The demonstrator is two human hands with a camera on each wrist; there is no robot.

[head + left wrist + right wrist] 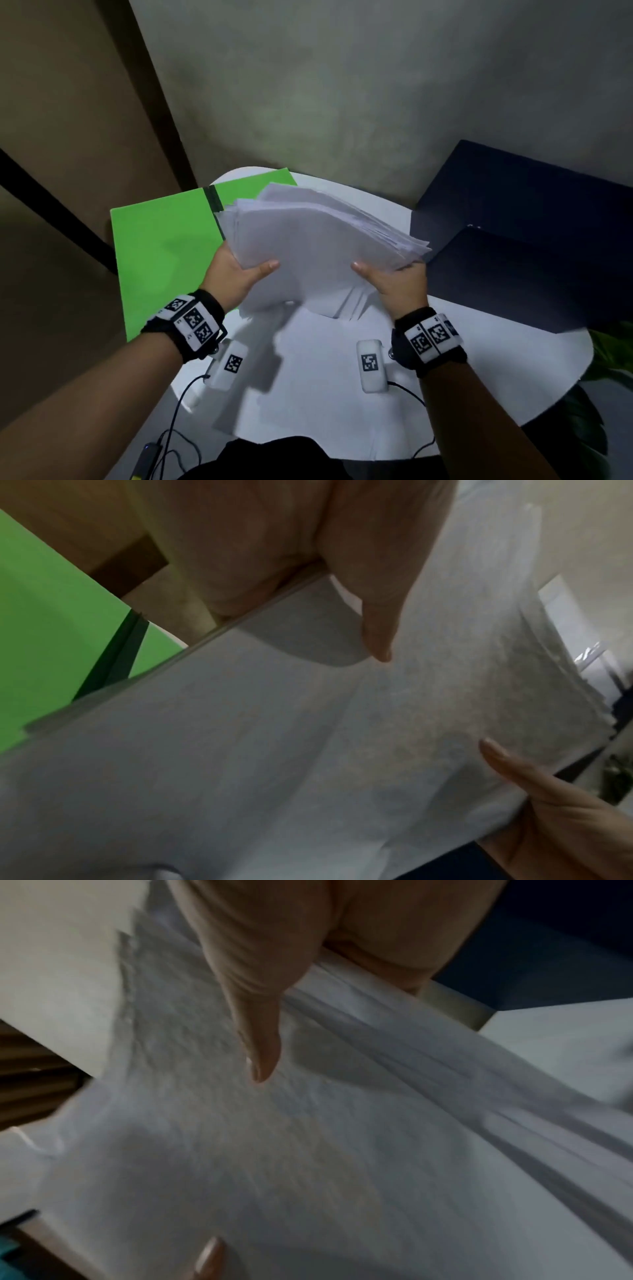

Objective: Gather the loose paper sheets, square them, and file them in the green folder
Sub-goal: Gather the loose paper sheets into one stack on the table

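Note:
A thick stack of white paper sheets (315, 240) (308, 750) (308, 1137) is held up above the white table, its far edges fanned and uneven. My left hand (239, 270) (342, 561) grips its left side, thumb on top and the other fingers hidden beneath. My right hand (394, 281) (267, 974) grips the right side the same way; its thumb also shows in the left wrist view (514, 767). The green folder (164, 253) (51, 628) lies open and flat on the table's left, its dark spine strip (214, 202) partly behind the stack.
The round white table (479, 359) stands against a grey wall. A dark navy panel or cabinet (531, 240) rises at the right. Plant leaves (613, 349) sit at the far right edge. Cables (178, 411) hang off the table's near-left rim.

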